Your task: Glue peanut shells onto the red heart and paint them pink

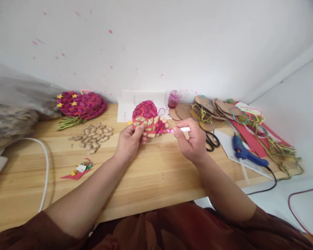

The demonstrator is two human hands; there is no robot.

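My left hand (131, 140) grips a red disc (150, 128) covered with peanut shells, its thumb on the front near the lower left. Magenta paint coats the shells at the top and a patch at the lower right; the others are plain tan. A thin purple loop sticks out at the disc's right side. Between the thumb and fingers of my right hand (189, 139) is a white-handled paintbrush (184, 129), its pink-stained tip touching the shells at the lower right. Behind stands a clear plastic cup (174, 99) with magenta paint inside.
Loose peanuts (92, 137) lie left, before finished magenta discs (80, 104) with yellow stars. A bag of peanuts (13, 118) and a white cable (45, 173) are far left. Rightward are cardboard discs (206, 104), black scissors (212, 140), a blue glue gun (247, 152) and green yarn (276, 152).
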